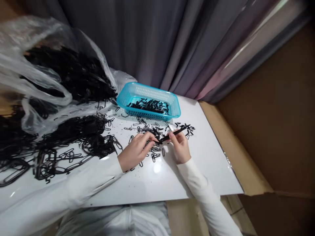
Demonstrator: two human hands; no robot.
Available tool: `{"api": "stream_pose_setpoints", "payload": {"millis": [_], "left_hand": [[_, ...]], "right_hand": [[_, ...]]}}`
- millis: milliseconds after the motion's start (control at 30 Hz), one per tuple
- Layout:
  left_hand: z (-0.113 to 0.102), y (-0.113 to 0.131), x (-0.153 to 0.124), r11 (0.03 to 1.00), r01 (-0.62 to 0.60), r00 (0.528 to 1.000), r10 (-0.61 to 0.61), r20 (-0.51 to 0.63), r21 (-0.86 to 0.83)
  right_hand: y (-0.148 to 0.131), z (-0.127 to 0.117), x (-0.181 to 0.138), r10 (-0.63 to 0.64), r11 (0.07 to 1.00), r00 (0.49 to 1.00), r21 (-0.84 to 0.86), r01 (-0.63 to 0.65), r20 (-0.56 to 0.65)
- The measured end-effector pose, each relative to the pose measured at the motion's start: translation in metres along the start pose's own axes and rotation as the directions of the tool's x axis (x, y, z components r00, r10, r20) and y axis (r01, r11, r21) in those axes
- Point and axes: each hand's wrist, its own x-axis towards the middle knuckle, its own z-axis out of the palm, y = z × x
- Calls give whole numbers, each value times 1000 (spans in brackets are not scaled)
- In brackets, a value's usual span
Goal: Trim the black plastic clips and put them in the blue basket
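Note:
My right hand (180, 147) is closed around a slim black pen-like tool (180, 130), which slants down to the left. Its lower end meets a small black loop piece (157, 142) that my left hand (137, 149) pinches between thumb and fingertips. Exactly what kind of tool it is, I cannot make out. Under and around both hands lies a loose scatter of thin black loop-shaped pieces (155, 154). To the right of the tool sits a small heap of short black pieces (189, 130).
Behind my hands stands a blue perforated basket (174, 109) with many small black pieces inside. Clear plastic bags (61, 95) and tangled black pieces (69, 72) fill the left side. A grey curtain (123, 39) hangs behind the white table (206, 170); brown cardboard (270, 114) stands at right.

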Motion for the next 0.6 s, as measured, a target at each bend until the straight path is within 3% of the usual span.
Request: {"api": "stream_pose_setpoints", "payload": {"millis": [200,333,600], "left_hand": [[1,-3,3,991,-103,994,104,-14,80],[-3,-5,5,973,-142,981,163,-106,183],[-15,-18,14,947,-169,942,236,-237,272]], "right_hand": [[15,-8,15,66,996,996,57,-63,-54],[17,-7,24,86,989,989,130,-70,-120],[12,36,24,149,953,989,269,-140,-15]]}}
